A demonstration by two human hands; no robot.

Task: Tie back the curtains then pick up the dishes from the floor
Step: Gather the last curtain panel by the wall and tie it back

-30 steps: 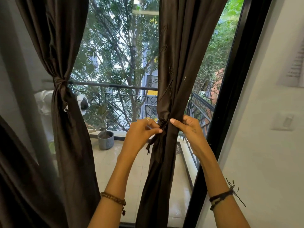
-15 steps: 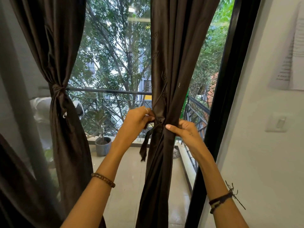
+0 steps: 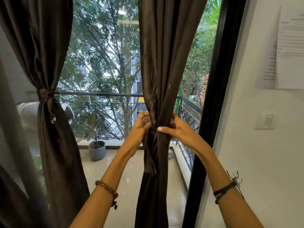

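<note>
Two hands at the gathered waist of the right-hand curtain (image 3: 162, 66), which hangs between the glass and the black door frame (image 3: 218, 89). Left hand (image 3: 140, 125) on the curtain's left edge, fingers curled into the bunched fabric and the tie strip (image 3: 148, 155); a ring shows on one finger. Right hand (image 3: 175, 129) wraps the bunch from the right, thumb laid across the front, fingers behind the cloth. Hands close together, the pinched fabric between them. Loose ends of the strip hang down the front of the curtain below the hands.

Left-hand curtain (image 3: 49, 79) already cinched with a knotted tie (image 3: 46, 94) at about the height of the balcony railing (image 3: 102, 94).

Beaded bracelet (image 3: 107, 191) on the left wrist, dark thread bands (image 3: 225, 190) on the right.

Outside: tiled balcony floor, grey plant pot (image 3: 97, 150) by the low ledge, trees beyond. White wall at right carries a printed paper sheet (image 3: 289, 51) and a light switch (image 3: 266, 120). No dishes in view
</note>
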